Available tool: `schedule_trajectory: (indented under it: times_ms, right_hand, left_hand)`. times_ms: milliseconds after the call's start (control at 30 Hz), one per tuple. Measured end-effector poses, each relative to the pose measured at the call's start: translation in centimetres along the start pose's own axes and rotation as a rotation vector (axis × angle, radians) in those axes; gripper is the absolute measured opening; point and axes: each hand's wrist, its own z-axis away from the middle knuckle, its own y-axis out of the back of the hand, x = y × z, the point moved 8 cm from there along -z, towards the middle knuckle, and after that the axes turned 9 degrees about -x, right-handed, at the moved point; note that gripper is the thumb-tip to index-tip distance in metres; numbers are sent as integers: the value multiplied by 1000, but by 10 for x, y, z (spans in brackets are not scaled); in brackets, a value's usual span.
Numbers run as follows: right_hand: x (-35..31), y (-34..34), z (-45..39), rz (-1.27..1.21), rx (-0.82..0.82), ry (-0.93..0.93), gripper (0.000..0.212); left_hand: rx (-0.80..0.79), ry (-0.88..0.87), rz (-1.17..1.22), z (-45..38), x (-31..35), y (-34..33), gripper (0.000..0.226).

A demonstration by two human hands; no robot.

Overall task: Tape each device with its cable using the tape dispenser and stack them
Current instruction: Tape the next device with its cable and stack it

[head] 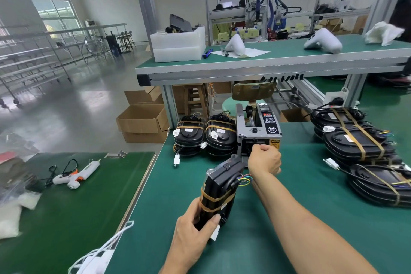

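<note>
We work on the green bench [278, 218]. At twelve o'clock our right hand [264, 159], fingers pinched shut, draws a strip from the tape dispenser [259, 131]; pull it straight. Our left hand [195, 227] grips the once-banded device [220, 191] at six. Taped stacks [204, 134] at eleven and [360, 144] at two crowd the dispenser.

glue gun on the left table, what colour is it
White with an orange trigger and a black cord, the glue gun shows clearly in the head view.
</note>
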Motion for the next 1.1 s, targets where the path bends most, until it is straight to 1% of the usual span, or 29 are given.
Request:
schedule_trajectory:
  times_ms: [100,233,367,467,533,600,733,900,1100]
  right_hand:
    - [19,4,-1,-61,-49,-8,20]
    - [35,9,5,-321,-285,35,15]
    - [10,23,31,-493,-565,90,7]
    - [-14,32,60,-523,-755,107,14]
    - [-23,36,74,-512,-833,113,12]
    - [-27,39,81,-460,-839,131,8]
    - [-27,38,87,-358,-809,175,8]
    - [-29,30,95,-305,-818,227,16]
    - [-33,24,100,-244,-850,289,16]
  left_hand:
    - [3,8,-2,0,-1,1,45]
    - [-12,21,2,0,-4,0,47]
    - [-19,22,20,0,-3,-1,50]
    - [-18,21,25,0,0,-1,50]
    - [-19,20,26,0,2,-1,49]
    - [-23,13,26,1,4,-1,50]
    - [-25,7,31,1,8,-1,51]
    - [-24,6,33,1,8,-1,47]
    - [-20,4,28,1,8,-1,45]
